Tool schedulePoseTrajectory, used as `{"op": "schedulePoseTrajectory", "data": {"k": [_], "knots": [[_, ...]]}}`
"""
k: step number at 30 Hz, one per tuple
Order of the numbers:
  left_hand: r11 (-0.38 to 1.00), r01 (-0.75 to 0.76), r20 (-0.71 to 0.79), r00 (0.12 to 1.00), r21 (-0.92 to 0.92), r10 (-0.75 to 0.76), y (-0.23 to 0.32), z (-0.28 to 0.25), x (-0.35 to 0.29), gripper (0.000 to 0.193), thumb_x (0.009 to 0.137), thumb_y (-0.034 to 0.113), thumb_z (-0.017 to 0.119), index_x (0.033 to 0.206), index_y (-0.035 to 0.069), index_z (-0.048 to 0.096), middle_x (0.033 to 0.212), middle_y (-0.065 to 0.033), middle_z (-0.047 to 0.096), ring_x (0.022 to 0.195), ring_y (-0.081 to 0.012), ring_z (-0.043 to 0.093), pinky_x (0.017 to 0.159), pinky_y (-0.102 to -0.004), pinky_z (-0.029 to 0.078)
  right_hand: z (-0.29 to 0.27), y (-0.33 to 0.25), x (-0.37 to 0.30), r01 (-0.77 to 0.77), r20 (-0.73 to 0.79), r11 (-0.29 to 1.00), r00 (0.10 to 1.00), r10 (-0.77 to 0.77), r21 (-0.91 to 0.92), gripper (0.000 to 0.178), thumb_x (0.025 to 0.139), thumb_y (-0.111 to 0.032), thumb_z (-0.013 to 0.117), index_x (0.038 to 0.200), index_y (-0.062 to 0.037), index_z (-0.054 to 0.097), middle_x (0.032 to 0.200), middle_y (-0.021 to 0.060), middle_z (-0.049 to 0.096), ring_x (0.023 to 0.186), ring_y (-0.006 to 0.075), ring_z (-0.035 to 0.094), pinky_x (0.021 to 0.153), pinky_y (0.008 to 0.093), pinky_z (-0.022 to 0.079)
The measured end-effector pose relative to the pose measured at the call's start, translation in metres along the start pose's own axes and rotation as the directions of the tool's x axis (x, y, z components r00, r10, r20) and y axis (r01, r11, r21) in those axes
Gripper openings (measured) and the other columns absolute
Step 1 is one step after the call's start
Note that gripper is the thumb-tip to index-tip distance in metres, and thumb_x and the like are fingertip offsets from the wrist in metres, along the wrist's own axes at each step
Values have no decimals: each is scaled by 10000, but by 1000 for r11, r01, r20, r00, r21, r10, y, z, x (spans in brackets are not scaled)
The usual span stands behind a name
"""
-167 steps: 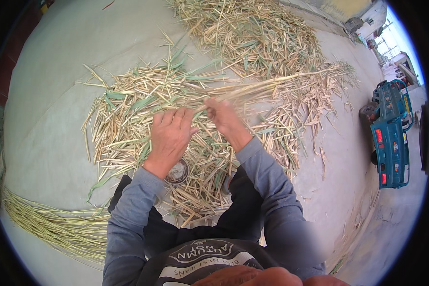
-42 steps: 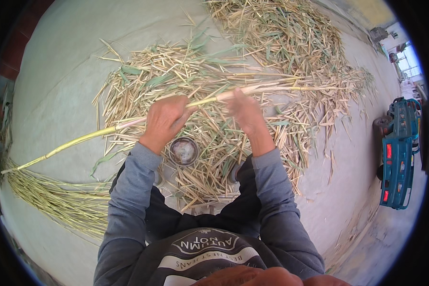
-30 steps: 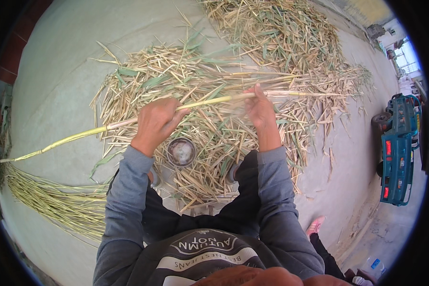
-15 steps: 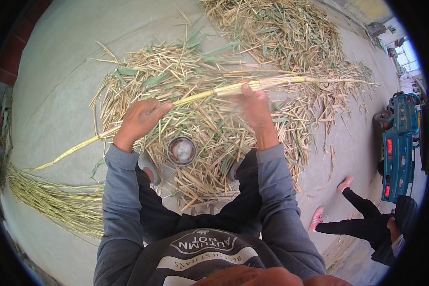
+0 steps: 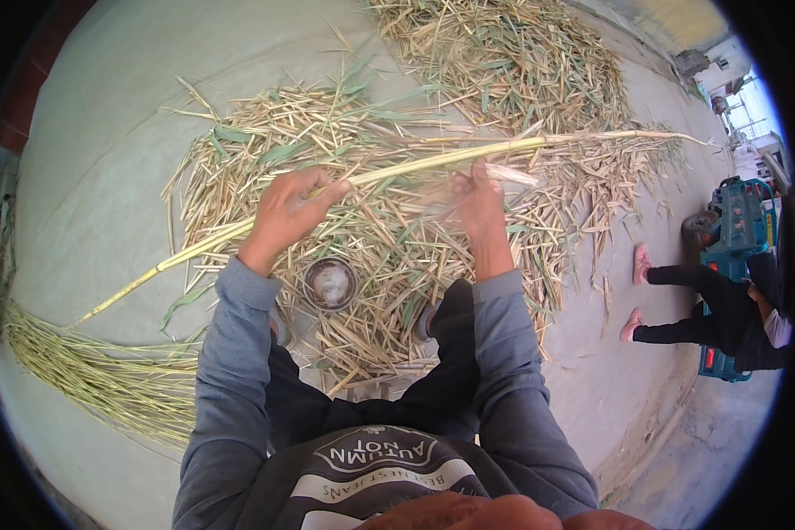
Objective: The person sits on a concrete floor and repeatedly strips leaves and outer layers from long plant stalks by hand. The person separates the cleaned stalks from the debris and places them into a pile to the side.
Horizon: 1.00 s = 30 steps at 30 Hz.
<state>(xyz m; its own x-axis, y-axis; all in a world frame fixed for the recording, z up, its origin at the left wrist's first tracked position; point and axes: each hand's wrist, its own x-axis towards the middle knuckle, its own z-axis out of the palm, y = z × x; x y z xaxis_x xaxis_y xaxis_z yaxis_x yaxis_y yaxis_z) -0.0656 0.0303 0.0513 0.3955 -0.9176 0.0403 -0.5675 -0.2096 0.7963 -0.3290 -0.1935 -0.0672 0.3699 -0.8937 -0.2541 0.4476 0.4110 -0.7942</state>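
A long yellow-green stalk point(image 5: 433, 161) is held slantwise on the far side of the round bowl point(image 5: 329, 283), its lower end brought down to the left of the bowl and its thin tip carried far to the right. It is gripped by the left hand point(image 5: 290, 212), clamped around it just beyond and left of the bowl. A pale husk strip point(image 5: 514, 175) is pinched in the right hand point(image 5: 482, 205), beyond and right of the bowl; whether the stalk is also touched by it cannot be told. The bowl is surrounded by loose husks point(image 5: 397, 243), and a larger heap point(image 5: 512, 66) is seen well beyond it. A bundle of thin stalks point(image 5: 106, 380) is laid left of the bowl. Far to its right, a blue-green vehicle point(image 5: 740, 216) is partly hidden by another person point(image 5: 720, 305).
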Motion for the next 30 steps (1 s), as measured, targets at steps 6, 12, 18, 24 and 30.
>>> {"op": "schedulePoseTrajectory", "data": {"k": [6,12,18,24,30], "knots": [[995,-97,-77,992,-1,96,-14,-3,-5,343,918,340,771,852,11,698,664,-78,606,600,-162,531,568,-359,402,-32,-51,14,-287,-239,890,892,383,356,605,1085,-423,503,1405,87,444,1361,238,610,1081,326,669,864,367,611],[989,-105,42,994,102,101,-32,-29,-19,355,889,302,805,798,6,631,633,-64,555,577,-161,493,551,-347,375,-32,-64,16,-12,28,974,1000,6,226,453,1050,-413,597,1277,-24,554,1225,139,679,877,169,664,696,256,540],[938,-189,-60,975,290,215,-19,-22,-18,363,860,370,799,907,36,664,694,-139,618,642,-331,610,589,-451,450,29,-26,-5,-117,52,990,992,113,73,203,1029,-243,662,1095,-51,652,1063,111,744,772,102,641,644,238,536],[746,-465,-124,805,477,581,0,32,0,325,946,355,712,905,42,636,732,-128,620,672,-322,624,591,-447,469,99,21,-60,-351,215,930,905,366,-109,285,1027,-303,672,1047,-19,658,1023,128,755,772,114,693,620,238,557],[850,-306,-79,924,430,373,1,34,-11,423,997,424,645,833,40,575,674,-135,580,594,-336,583,542,-442,457,99,16,-55,-305,149,932,930,336,-197,203,1059,-242,608,1065,-40,630,985,104,715,808,170,697,699,289,572]]}}
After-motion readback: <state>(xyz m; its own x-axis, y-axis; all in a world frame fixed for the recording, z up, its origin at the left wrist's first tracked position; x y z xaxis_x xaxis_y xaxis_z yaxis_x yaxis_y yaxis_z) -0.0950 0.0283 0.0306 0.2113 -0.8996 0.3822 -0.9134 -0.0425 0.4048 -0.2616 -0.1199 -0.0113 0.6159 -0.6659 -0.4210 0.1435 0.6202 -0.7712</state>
